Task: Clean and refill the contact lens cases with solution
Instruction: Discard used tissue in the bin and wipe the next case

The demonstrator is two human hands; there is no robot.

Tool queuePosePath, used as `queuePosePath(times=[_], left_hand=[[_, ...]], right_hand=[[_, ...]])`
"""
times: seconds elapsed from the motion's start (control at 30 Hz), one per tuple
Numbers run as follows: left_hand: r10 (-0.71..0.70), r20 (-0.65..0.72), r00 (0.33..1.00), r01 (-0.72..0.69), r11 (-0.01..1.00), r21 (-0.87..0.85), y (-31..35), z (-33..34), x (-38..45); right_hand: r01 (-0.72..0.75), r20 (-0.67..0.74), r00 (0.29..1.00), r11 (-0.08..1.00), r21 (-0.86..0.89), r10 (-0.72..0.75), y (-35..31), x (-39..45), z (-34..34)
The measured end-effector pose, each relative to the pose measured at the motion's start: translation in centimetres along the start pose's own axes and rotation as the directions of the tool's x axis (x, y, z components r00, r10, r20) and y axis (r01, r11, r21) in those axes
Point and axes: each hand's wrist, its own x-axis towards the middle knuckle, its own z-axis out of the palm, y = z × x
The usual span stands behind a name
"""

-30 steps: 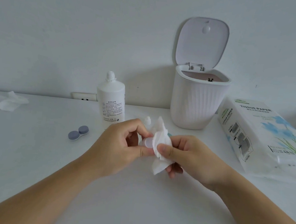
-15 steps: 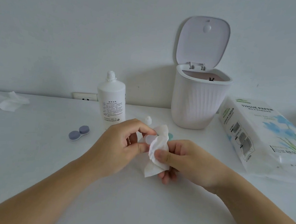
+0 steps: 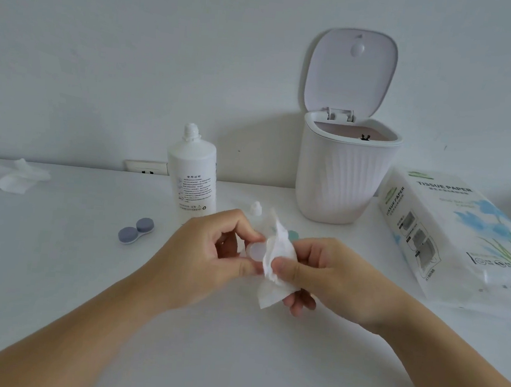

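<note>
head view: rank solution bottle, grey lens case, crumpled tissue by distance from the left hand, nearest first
From the left hand:
1. Solution bottle, just behind it.
2. Grey lens case, to its left on the table.
3. Crumpled tissue, far left near the wall.

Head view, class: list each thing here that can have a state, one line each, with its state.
Bin: lid up, open.
Bottle: upright, cap off.
Grey case: closed, lying on the table.
Clear case: pinched in the left hand.
Tissue: crumpled, gripped by the right hand against the clear case.
Tissue pack: lying on its side.
</note>
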Motion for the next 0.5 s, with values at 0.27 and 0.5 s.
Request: queuePosePath(times=[0.27,0.5], left_hand=[[-0.036,0.034,0.999,0.037,0.999,-0.015,0.63,-0.28,0.39],[-0.130,-0.076,0.989,0.112,0.974,-0.198,0.75,-0.70,0.71]], right_hand=[[-0.005,-0.076,0.997,1.000,0.018,0.007,-0.05,0.12,-0.10],[0.088,-0.388,0.919,0.995,0.042,-0.065,0.07,0.43,-0.51]])
